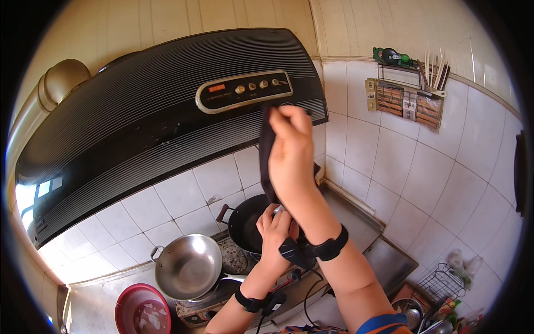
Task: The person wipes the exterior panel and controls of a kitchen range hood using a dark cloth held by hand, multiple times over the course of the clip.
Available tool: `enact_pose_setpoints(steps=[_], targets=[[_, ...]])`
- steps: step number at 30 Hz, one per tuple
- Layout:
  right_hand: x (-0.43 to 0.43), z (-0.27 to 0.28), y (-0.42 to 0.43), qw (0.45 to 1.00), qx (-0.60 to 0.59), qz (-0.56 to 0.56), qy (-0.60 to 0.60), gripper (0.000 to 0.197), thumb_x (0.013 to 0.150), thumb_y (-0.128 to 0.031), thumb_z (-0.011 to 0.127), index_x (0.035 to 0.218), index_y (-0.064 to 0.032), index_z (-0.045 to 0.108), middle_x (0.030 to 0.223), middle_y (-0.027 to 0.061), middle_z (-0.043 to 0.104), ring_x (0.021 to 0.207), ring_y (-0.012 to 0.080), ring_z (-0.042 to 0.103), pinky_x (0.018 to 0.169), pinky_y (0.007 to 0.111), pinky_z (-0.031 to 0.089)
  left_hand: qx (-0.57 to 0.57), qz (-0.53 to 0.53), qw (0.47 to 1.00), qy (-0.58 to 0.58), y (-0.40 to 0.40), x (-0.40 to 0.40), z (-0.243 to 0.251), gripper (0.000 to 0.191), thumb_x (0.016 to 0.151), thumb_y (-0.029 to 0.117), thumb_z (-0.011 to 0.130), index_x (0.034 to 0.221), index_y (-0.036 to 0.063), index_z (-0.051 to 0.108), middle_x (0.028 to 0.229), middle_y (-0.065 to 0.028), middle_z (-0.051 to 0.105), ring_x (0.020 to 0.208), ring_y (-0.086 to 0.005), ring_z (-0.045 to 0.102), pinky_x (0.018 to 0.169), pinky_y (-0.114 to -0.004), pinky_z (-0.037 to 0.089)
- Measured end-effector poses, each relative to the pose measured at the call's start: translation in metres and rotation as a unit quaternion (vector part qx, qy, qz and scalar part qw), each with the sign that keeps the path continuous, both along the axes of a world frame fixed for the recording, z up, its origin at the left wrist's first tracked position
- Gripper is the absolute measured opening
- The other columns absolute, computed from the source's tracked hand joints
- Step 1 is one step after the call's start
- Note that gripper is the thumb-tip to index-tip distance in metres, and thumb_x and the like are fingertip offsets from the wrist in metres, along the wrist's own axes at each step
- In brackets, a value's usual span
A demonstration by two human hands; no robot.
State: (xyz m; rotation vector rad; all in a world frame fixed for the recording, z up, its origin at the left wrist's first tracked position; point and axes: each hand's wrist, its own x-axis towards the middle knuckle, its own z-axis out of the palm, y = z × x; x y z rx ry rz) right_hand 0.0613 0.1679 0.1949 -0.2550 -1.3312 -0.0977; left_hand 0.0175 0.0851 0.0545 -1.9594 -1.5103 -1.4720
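Observation:
My right hand [292, 133] is raised in front of the lower right edge of a black range hood [167, 104]. It grips a dark cloth [265, 154], which hangs down in a long strip. Below it, my left hand [273, 234] is bent with curled fingers at the cloth's lower end, over a black wok [246, 225]. Something small and shiny shows by its fingertips. What this hand holds is partly hidden by my right forearm. Both wrists wear black straps with small devices and cables.
A steel wok [188, 267] sits on the gas stove [194, 311]. Left of it stands a red basin [142, 286] with cloudy water and suds. On the tiled wall hangs a rack [409, 100] with chopsticks. A wire basket [443, 280] and utensils are at lower right.

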Motion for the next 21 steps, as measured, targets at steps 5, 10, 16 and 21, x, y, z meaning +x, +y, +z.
enact_pose_setpoints(steps=[5,10,16,21], targets=[[0.013,0.011,0.029,0.996,-0.025,-0.074,0.038,0.037,0.077,0.012,0.051,0.112,0.0053,0.060,0.108,0.0164,0.053,0.101,0.0357,0.050,0.089,0.040,0.043,-0.002,0.018,1.000,0.012,-0.001,-0.007,-0.003,0.034,0.070,-0.010,0.064,0.100,0.0033,0.057,0.128,-0.0098,0.057,0.122,-0.0368,0.045,0.098,-0.047,0.030],[-0.004,0.013,0.003,0.986,-0.033,-0.162,-0.037,0.046,0.068,0.015,0.059,0.114,0.0066,0.058,0.112,0.0138,0.050,0.102,0.0343,0.049,0.089,0.040,0.045,0.006,0.011,1.000,0.007,-0.001,-0.017,-0.007,0.036,0.067,-0.011,0.063,0.099,0.0038,0.057,0.129,-0.0090,0.057,0.122,-0.0364,0.045,0.098,-0.047,0.030],[-0.003,0.008,-0.011,1.000,0.006,-0.010,-0.026,0.037,0.076,0.015,0.052,0.109,0.0042,0.062,0.106,0.0134,0.055,0.098,0.0317,0.053,0.088,0.035,0.044,0.004,-0.005,1.000,0.001,-0.005,-0.012,-0.002,0.025,0.078,0.000,0.062,0.102,0.0043,0.057,0.119,-0.0101,0.060,0.121,-0.0365,0.045,0.099,-0.047,0.030],[0.026,-0.020,-0.022,0.943,-0.127,0.304,0.048,0.031,0.091,0.009,0.045,0.118,0.0067,0.060,0.115,0.0040,0.058,0.103,0.0128,0.056,0.092,0.023,0.042,0.029,0.020,0.999,0.013,-0.003,-0.015,-0.013,0.024,0.077,0.001,0.063,0.100,0.0032,0.057,0.112,-0.0137,0.060,0.118,-0.0361,0.047,0.097,-0.047,0.032]])
